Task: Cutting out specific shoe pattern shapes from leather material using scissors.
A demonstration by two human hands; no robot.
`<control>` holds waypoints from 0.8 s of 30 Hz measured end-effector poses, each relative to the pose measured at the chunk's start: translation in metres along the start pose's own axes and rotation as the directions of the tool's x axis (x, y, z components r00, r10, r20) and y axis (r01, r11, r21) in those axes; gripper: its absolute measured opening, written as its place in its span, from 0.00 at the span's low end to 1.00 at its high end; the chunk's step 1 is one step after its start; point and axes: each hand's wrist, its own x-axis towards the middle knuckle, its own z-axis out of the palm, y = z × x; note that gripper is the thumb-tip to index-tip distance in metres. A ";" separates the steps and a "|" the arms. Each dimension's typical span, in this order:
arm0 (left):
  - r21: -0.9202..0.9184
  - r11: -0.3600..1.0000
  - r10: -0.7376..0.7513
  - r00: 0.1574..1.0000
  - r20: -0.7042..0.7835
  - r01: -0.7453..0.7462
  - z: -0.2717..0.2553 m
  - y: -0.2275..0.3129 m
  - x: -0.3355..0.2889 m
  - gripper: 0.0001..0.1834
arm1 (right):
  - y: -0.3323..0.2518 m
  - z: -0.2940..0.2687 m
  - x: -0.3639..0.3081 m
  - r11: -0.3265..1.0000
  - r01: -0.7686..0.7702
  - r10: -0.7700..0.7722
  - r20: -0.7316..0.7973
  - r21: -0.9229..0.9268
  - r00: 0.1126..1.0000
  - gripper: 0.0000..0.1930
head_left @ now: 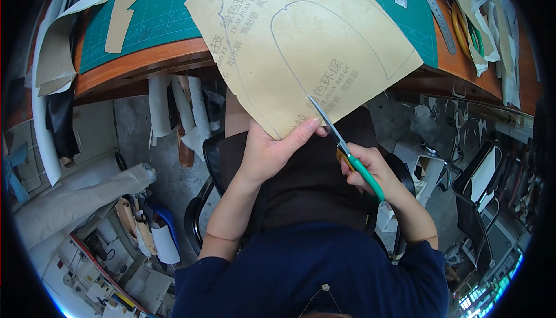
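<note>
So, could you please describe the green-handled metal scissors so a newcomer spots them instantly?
From the green cutting mat, follow the large tan sheet down to its lower edge. There, the right hand holds the scissors, set apart by a silver blade overlapping the sheet.

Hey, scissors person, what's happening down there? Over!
Left hand: gripping tan printed paper sheet at lower edge. Right hand: holding green-handled metal scissors, blade over sheet. Left thumb: close beside blade.
</note>
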 end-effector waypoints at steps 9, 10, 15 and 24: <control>-0.008 1.000 -0.002 0.999 0.047 0.002 0.002 -0.003 -0.001 0.06 | 0.000 0.001 0.001 0.999 0.039 -0.040 -0.039 -0.038 0.998 0.20; -0.007 1.000 0.001 0.999 0.048 -0.001 0.001 -0.004 -0.002 0.06 | 0.001 0.001 0.001 0.999 0.027 -0.029 -0.040 -0.035 0.999 0.20; -0.010 0.998 -0.054 0.998 0.044 0.054 0.003 -0.008 -0.005 0.06 | -0.002 0.004 0.004 0.999 0.033 -0.034 -0.052 -0.021 0.998 0.20; 0.013 0.999 -0.052 0.996 0.068 0.051 0.002 -0.012 -0.009 0.06 | -0.005 0.004 0.006 0.999 0.026 -0.029 -0.050 -0.047 0.998 0.20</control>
